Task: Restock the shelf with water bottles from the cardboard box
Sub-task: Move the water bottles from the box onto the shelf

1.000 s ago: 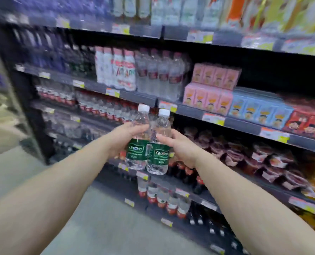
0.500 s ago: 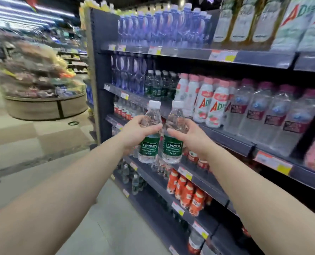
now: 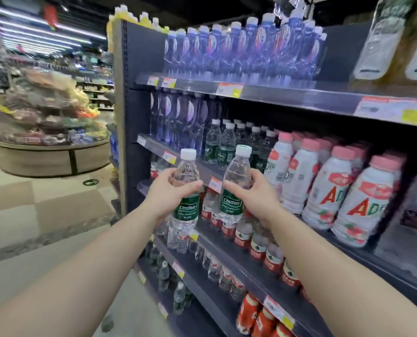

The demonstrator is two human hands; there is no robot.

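- Person is standing right up at the drinks aisle, both arms stretched out toward the shelf, one bottle in each of the hands.
- The left hand is wrapped around the upper body of a clear water bottle with a white cap and a green label, thumb across the front just above the label. Bottle is pretty much upright.
- The right hand grips a second water bottle of the same brand, fingers curled round the far side, thumb on the near side. This one tips a little, cap leaning to the right.
- The two bottles are side by side with a gap between them, not touching, held up in the air in front of the shelf edge. Neither one sits on a shelf.
- Just past them, a bit further back on the shelf, there's a row of green-label bottles that look like the same kind.
- Left of that row are tall blue-tinted bottles, and more blue ones fill the shelf above.
- Right of the green row: chunky white bottles with pink caps and red lettering.
- Lower down, under the hands, a line of small red-label bottles, and orange-red bottles on the shelf below that.
- Far off on the left there's a round display stand piled with packaged stuff, too blurry to tell what.
- Can't spot the cardboard box from here.
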